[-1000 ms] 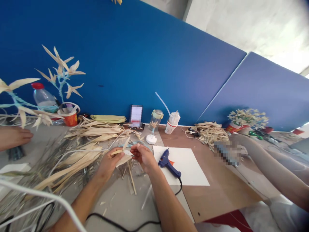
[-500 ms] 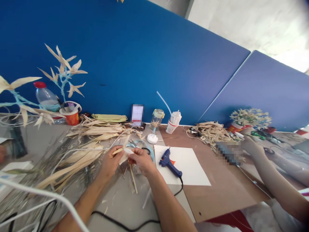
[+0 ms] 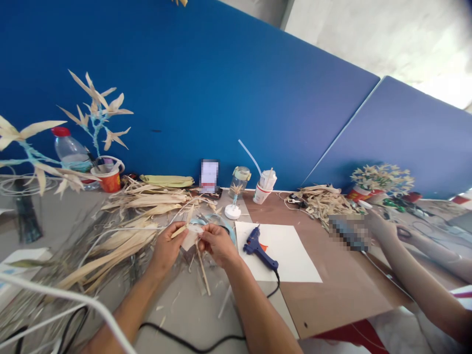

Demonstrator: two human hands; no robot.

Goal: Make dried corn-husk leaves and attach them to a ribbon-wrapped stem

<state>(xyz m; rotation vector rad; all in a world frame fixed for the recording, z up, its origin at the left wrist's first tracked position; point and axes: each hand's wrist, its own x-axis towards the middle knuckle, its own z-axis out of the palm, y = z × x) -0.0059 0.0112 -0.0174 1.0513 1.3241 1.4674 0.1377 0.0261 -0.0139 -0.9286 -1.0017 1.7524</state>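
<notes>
Low over the table, my left hand (image 3: 166,250) pinches pale pieces of dried corn husk (image 3: 189,239), with one narrow strip lying along its fingers. My right hand (image 3: 219,246) is closed on the right edge of the same pale husk, near a small whitish piece at the top; its exact grip is partly hidden. Behind my hands lie a coil of light-blue tape (image 3: 229,225) and dark scissor handles, partly covered. A blue glue gun (image 3: 260,248) rests on a white sheet (image 3: 295,260) right of my right hand.
Piles of dried husks (image 3: 140,201) spread to the left. A small husk flower stands on a white round base (image 3: 232,212), before a jar (image 3: 240,177) and paper cup (image 3: 262,191). A black cord crosses the front. At right, another person's arms (image 3: 401,260) reach over the table.
The whitish piece and husk between my fingers have turned slightly, showing more of their flat face. My hands stay almost in place. The other person's hands at right shifted a little.
</notes>
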